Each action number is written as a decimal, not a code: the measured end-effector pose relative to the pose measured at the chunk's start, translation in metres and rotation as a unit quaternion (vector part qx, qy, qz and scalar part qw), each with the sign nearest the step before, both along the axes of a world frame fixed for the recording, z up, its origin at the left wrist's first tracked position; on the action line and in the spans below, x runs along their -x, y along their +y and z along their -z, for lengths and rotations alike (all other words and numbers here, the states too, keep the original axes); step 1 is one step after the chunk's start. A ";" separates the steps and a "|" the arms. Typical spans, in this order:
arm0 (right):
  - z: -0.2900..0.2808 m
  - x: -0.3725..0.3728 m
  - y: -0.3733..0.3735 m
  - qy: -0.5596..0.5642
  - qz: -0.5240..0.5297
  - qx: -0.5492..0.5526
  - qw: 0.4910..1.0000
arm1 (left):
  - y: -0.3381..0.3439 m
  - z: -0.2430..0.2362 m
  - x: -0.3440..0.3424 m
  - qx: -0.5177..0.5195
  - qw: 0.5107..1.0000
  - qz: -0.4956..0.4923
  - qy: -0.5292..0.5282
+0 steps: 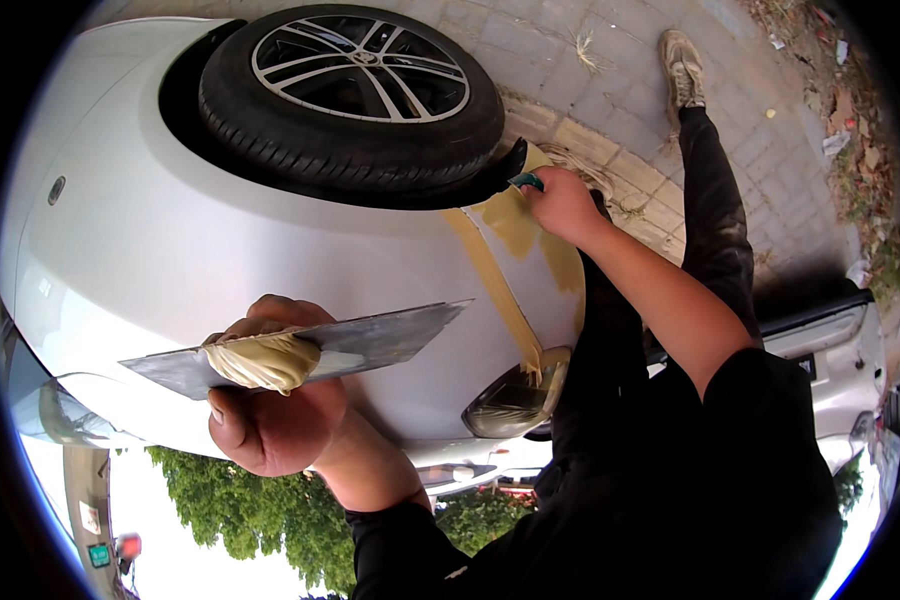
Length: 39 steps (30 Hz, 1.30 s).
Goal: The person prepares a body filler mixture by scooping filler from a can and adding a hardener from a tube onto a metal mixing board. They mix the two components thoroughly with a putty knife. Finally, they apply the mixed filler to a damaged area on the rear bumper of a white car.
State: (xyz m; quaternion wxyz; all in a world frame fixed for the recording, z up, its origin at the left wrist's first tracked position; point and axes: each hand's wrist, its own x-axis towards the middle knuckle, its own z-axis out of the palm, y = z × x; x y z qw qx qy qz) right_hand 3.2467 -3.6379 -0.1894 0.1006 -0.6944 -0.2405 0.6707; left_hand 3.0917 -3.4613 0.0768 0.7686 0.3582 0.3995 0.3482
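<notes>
My left hand (285, 425) is closed around a thin grey metal plate (390, 335), thumb on the near side and fingers beyond. A thick lump of pale yellow putty (265, 362) sits on the plate. Further right, my right hand (562, 203) pinches a small dark green spreader (526, 181), mostly hidden by the fingers, against the edge of a silver-white car's bumper (515, 275). Yellowish putty patches (510, 225) are smeared on the bumper beside that hand. A strip of yellow masking tape (495, 290) runs along the panel seam down to the lamp (515, 400).
The car's black tyre (350, 150) with its spoked wheel stands beyond the fender (270, 240). Grey paving (610, 60) with a pale kerb (620, 170) lies at the far right, my shoe (681, 70) on it. Another white car (840, 370) is behind me at the right.
</notes>
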 end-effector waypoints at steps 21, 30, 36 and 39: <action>0.093 -0.031 0.057 0.050 -0.366 -0.077 0.926 | 0.001 -0.004 -0.002 0.006 1.000 -0.017 0.025; 0.055 -0.024 0.079 0.206 -0.274 -0.040 0.939 | -0.004 -0.004 0.000 0.019 0.999 -0.035 0.030; 0.019 -0.024 0.101 0.311 -0.175 0.011 0.934 | -0.001 -0.003 -0.002 0.024 0.999 -0.014 0.019; 0.007 -0.029 0.103 0.390 -0.028 0.067 0.918 | -0.003 -0.004 -0.004 0.019 0.999 -0.022 0.029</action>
